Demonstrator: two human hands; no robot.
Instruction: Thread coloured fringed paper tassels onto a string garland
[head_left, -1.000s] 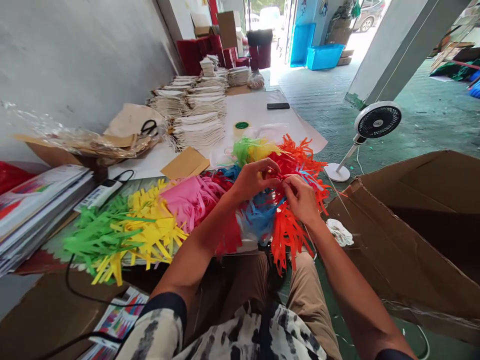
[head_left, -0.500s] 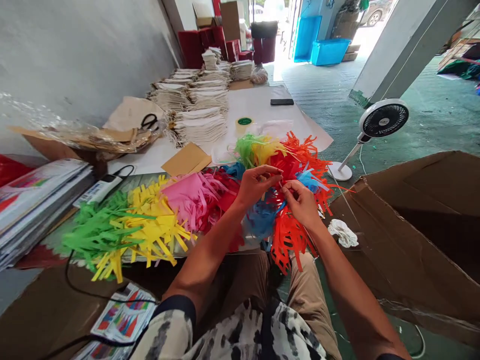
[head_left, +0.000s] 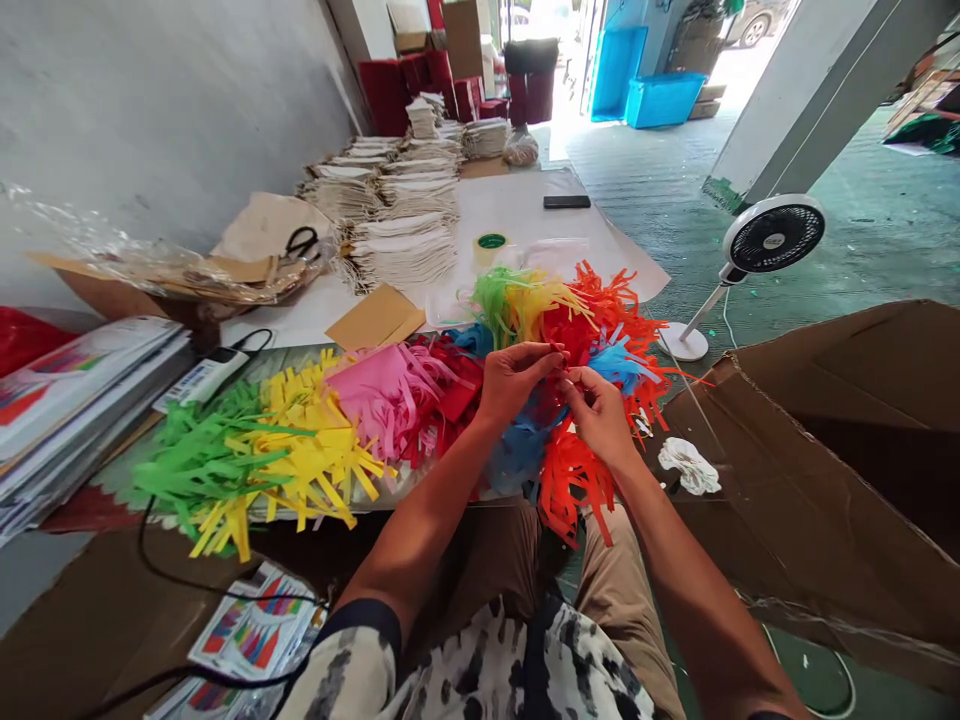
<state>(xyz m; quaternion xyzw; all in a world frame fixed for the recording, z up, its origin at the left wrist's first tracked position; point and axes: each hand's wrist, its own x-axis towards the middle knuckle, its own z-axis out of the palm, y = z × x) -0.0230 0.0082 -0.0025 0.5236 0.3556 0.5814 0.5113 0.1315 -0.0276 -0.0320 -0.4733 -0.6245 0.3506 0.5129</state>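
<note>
Nearer than tape [head_left: 491, 243]: fringes [head_left: 390, 398], heaped along table edge; green and yellow far to its left, pink and red closer in, blue and orange just below it, with orange ends hanging over the edge above lap.
Left hand [head_left: 517, 382]: just below tape, on top of heap; thumb and forefinger pinched tight on a red bit of fringes.
Right hand [head_left: 600, 412]: below tape and slightly right, fingertip to fingertip with left hand; pinched on the same red bit, heel resting on blue and orange strips.
Phone [head_left: 566, 201]: beyond tape, a little right, flat on white sheet.
Bags [head_left: 401, 215]: stacked in rows left of tape and beyond it, toward wall.
Scissors [head_left: 300, 241]: well left of tape, on a tan bag beside crinkled plastic.
Envelope [head_left: 375, 318]: brown, left of tape and nearer, just beside pink strips.
Power strip [head_left: 199, 378]: far left of tape, nearer, beside green strips.
Leaflets [head_left: 67, 390]: stacked farthest left of tape.
Fan [head_left: 772, 237]: white, well right of tape, on green floor.
Carton [head_left: 840, 440]: right of tape and nearer, flaps open.
Wad [head_left: 690, 465]: white, right of tape, near right wrist.
</note>
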